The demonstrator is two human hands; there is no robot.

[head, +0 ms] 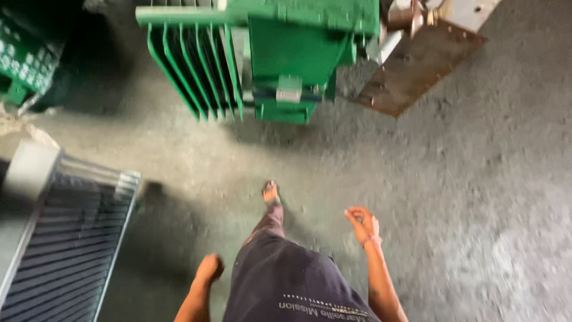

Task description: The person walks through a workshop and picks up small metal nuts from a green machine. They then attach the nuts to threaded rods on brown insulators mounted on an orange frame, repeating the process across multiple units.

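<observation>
Right now both my hands hang empty at my sides above the grey concrete floor. My left hand is down by my hip with the fingers curled in, clamped on nothing that I can see, though the blur keeps me from being sure how tight the curl is. My right hand is out from my body with the fingers loosely bent and apart, a thin band at the wrist, gripping nothing. Between them are my dark trousers, and one foot is set forward on the floor.

Ahead of me stands the green finned machine, well apart from both hands, its row of upright fins toward my left side and its boxy body straight ahead of my foot. A rusty brown plate juts from its right side. Nearest my left hand, low at the left, lies a dark ribbed panel with a pale metal frame, near but not touching
</observation>
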